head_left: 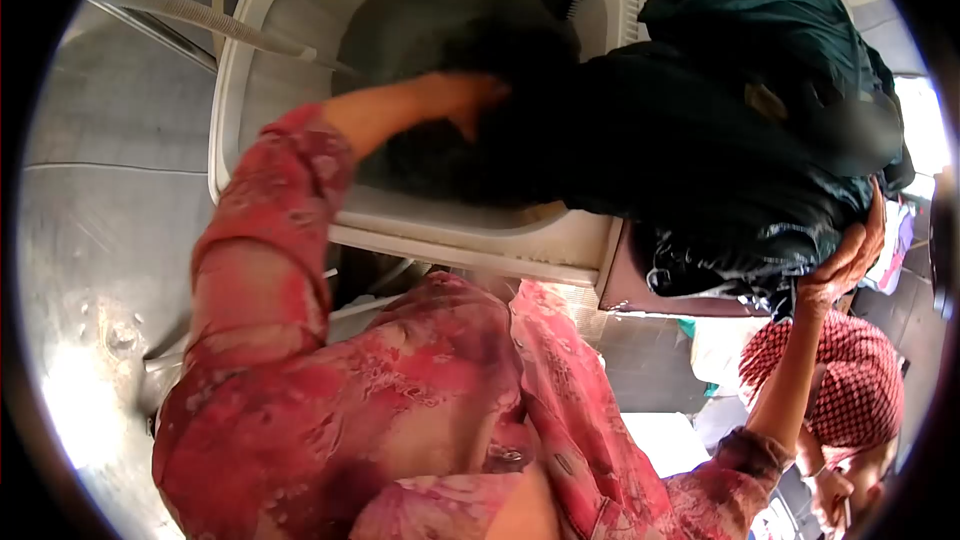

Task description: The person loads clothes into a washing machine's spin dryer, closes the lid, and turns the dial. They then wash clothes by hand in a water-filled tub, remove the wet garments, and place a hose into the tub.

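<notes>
A heap of dark green and black clothes [700,130] lies on the brown-topped right part of a washing machine. Part of the heap hangs over the rim into the tub [290,105]. My left hand [465,100] reaches over the tub and touches the dark cloth; its fingertips are blurred and partly lost against the black fabric. At the heap's outer lower edge, my right hand [850,250] grips the clothes, its fingers curved against them. The bottom of the tub is murky and hard to make out.
A ribbed grey hose [230,28] runs over the tub's left rim. Beyond my right forearm, low at the right, is another person in a red checked head covering [850,380]. A grey tiled wall or floor [110,210] lies at the left.
</notes>
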Demonstrator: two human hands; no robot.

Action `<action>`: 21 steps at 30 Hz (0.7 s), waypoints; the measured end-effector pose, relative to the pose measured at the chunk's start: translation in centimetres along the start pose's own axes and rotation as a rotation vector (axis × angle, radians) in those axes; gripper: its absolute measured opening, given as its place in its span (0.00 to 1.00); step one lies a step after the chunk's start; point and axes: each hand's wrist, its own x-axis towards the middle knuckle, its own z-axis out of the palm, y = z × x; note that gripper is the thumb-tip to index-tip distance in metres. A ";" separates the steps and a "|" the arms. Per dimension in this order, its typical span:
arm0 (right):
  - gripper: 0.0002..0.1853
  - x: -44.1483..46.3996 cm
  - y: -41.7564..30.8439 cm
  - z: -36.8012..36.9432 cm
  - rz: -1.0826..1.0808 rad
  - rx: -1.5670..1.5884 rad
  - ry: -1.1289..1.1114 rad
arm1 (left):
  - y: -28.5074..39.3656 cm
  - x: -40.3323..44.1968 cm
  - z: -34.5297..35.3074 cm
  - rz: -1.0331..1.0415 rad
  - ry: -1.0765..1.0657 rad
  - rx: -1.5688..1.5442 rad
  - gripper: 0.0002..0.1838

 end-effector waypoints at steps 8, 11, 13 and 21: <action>0.28 2.3 1.2 3.2 -0.029 0.088 -0.016 | 7.9 8.5 7.9 0.373 0.049 -1.981 0.55; 0.28 4.1 1.8 4.8 0.045 0.164 -0.031 | 7.1 8.2 5.2 0.338 0.156 -1.608 0.52; 0.28 2.5 1.6 3.7 0.108 0.246 0.050 | 7.6 7.7 4.6 0.334 0.189 -1.454 0.51; 0.25 0.4 2.3 1.2 0.028 0.166 0.100 | 5.4 -4.3 5.2 0.099 0.422 -1.096 0.44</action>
